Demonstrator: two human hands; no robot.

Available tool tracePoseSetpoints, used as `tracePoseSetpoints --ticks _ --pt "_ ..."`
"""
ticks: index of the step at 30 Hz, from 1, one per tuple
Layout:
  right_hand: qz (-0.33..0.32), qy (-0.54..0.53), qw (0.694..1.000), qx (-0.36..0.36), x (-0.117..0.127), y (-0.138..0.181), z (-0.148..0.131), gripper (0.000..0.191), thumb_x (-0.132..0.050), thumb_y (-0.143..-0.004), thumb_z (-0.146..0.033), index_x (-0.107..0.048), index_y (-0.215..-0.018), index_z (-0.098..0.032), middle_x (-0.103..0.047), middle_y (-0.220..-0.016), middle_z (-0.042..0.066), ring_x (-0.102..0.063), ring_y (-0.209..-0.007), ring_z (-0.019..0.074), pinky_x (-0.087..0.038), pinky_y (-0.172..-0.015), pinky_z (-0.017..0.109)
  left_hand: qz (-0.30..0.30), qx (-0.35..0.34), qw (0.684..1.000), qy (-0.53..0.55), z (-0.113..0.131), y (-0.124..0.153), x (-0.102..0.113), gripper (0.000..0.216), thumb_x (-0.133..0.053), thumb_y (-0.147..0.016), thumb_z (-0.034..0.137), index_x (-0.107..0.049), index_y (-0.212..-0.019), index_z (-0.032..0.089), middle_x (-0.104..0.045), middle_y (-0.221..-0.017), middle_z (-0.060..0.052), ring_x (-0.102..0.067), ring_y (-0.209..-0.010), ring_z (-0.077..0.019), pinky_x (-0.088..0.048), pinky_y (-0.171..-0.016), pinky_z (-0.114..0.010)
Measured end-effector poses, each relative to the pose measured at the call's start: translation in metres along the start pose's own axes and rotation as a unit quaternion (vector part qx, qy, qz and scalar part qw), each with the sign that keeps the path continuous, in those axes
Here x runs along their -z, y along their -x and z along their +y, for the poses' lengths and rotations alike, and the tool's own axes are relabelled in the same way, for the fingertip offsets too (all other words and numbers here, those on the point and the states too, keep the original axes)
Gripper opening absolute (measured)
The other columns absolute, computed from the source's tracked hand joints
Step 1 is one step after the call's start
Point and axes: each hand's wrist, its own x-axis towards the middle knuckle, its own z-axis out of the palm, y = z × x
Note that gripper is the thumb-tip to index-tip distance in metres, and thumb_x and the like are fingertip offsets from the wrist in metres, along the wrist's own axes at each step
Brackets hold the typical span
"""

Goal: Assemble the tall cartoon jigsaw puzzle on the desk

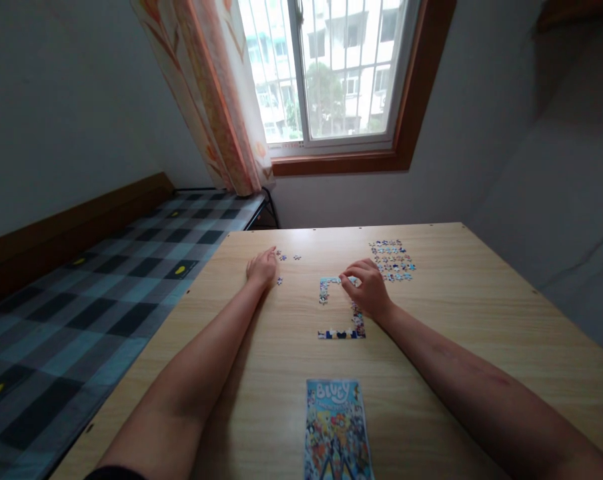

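Note:
A partly joined jigsaw puzzle border [341, 335] lies on the wooden table, with stretches of its top, left, right and bottom edges in place. Over its top right part, my right hand [369, 287] has thumb and forefinger pinched together on a small puzzle piece, mostly hidden by the fingertips. My left hand [262, 268] rests on the table farther left, fingers stretched out. Close to its fingertips are a few loose puzzle pieces [283, 257], and another loose piece [279, 281] lies beside the hand.
Rows of loose puzzle pieces [394, 260] lie behind my right hand. A Bluey picture sheet or box [337, 427] is at the near side of the table [261, 400]. A bed with a checked cover [131, 267] stands left; a curtain [216, 100] hangs by the window.

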Motion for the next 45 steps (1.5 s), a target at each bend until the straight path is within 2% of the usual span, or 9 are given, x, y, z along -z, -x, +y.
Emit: tracePoseSetpoints --ticks 4,10,14,20,25,28,33,39,45 --pt "0.031 -0.003 0.999 0.011 0.002 -0.001 -0.001 0.017 -0.065 -0.088 -0.021 -0.07 -0.072 -0.023 -0.071 -0.079 0.005 -0.061 -0.083 0.0229 -0.047 -0.084 0.041 -0.022 -0.038 0.999 -0.031 -0.003 -0.017 0.002 0.044 -0.035 -0.101 0.038 -0.068 -0.129 0.029 -0.061 -0.144 -0.004 -0.051 -0.135 -0.0255 -0.033 -0.116 -0.042" --pt "0.046 -0.004 0.999 0.022 0.0 -0.002 0.002 0.017 -0.065 -0.089 -0.021 -0.069 -0.072 -0.022 -0.07 -0.079 0.004 -0.061 -0.083 0.0226 -0.047 -0.084 0.04 -0.01 -0.059 0.994 -0.086 -0.004 -0.014 0.008 0.046 -0.033 -0.1 0.029 -0.072 -0.123 0.017 -0.065 -0.137 -0.011 -0.057 -0.128 -0.0231 -0.039 -0.111 -0.033" --pt "0.051 -0.008 0.998 0.023 -0.001 -0.002 0.004 0.016 -0.066 -0.088 -0.02 -0.069 -0.072 -0.022 -0.07 -0.079 0.004 -0.061 -0.082 0.0222 -0.048 -0.083 0.04 -0.014 -0.079 0.988 -0.132 -0.008 0.009 0.024 0.043 -0.038 -0.096 0.021 -0.074 -0.118 0.015 -0.07 -0.129 -0.012 -0.064 -0.117 -0.025 -0.046 -0.101 -0.032" --pt "0.055 -0.013 0.998 0.035 -0.001 -0.003 0.002 0.016 -0.066 -0.089 -0.019 -0.07 -0.074 -0.022 -0.07 -0.078 0.004 -0.06 -0.081 0.0223 -0.048 -0.082 0.039 -0.063 -0.099 0.972 -0.205 -0.013 0.054 0.06 0.031 -0.049 -0.087 0.018 -0.08 -0.085 0.018 -0.077 -0.098 -0.015 -0.07 -0.093 -0.0298 -0.049 -0.082 -0.036" --pt "0.051 -0.01 0.998 0.035 -0.001 -0.002 0.001 0.015 -0.065 -0.089 -0.019 -0.07 -0.075 -0.022 -0.07 -0.079 0.004 -0.06 -0.082 0.0225 -0.048 -0.082 0.039 -0.12 -0.105 0.964 -0.212 0.003 0.097 0.081 0.027 -0.055 -0.091 0.033 -0.08 -0.09 0.023 -0.078 -0.095 -0.01 -0.069 -0.09 -0.0264 -0.047 -0.074 -0.032" --pt "0.043 -0.008 0.998 0.041 -0.002 -0.002 0.002 0.015 -0.065 -0.09 -0.02 -0.07 -0.076 -0.022 -0.07 -0.079 0.005 -0.061 -0.082 0.0226 -0.048 -0.082 0.039 -0.114 -0.138 0.97 -0.167 0.022 0.122 0.078 0.026 -0.058 -0.091 0.038 -0.079 -0.086 0.023 -0.076 -0.096 -0.008 -0.068 -0.09 -0.0244 -0.047 -0.073 -0.031" --pt "0.036 0.0 0.998 0.041 -0.002 -0.001 0.0 0.015 -0.064 -0.09 -0.02 -0.071 -0.077 -0.022 -0.07 -0.08 0.005 -0.061 -0.083 0.0225 -0.049 -0.082 0.039 -0.115 -0.222 0.965 -0.078 0.053 0.146 0.056 0.023 -0.062 -0.092 0.038 -0.077 -0.083 0.023 -0.074 -0.094 -0.005 -0.065 -0.085 -0.0209 -0.048 -0.073 -0.03" --pt "0.02 -0.001 0.998 0.058 0.0 0.0 -0.005 0.015 -0.064 -0.091 -0.02 -0.071 -0.078 -0.022 -0.07 -0.08 0.005 -0.06 -0.082 0.0224 -0.05 -0.08 0.039 -0.138 -0.273 0.951 -0.038 0.062 0.145 0.047 0.019 -0.062 -0.092 0.034 -0.078 -0.085 0.025 -0.075 -0.095 -0.004 -0.066 -0.088 -0.0208 -0.049 -0.075 -0.031" --pt "-0.037 -0.011 0.996 0.078 -0.003 0.0 -0.006 0.015 -0.065 -0.091 -0.021 -0.074 -0.079 -0.023 -0.071 -0.08 0.005 -0.06 -0.082 0.0216 -0.049 -0.081 0.039 -0.152 -0.266 0.951 -0.031 0.069 0.144 0.049 0.015 -0.064 -0.089 0.027 -0.079 -0.088 0.025 -0.075 -0.096 -0.003 -0.067 -0.085 -0.0201 -0.049 -0.073 -0.03"
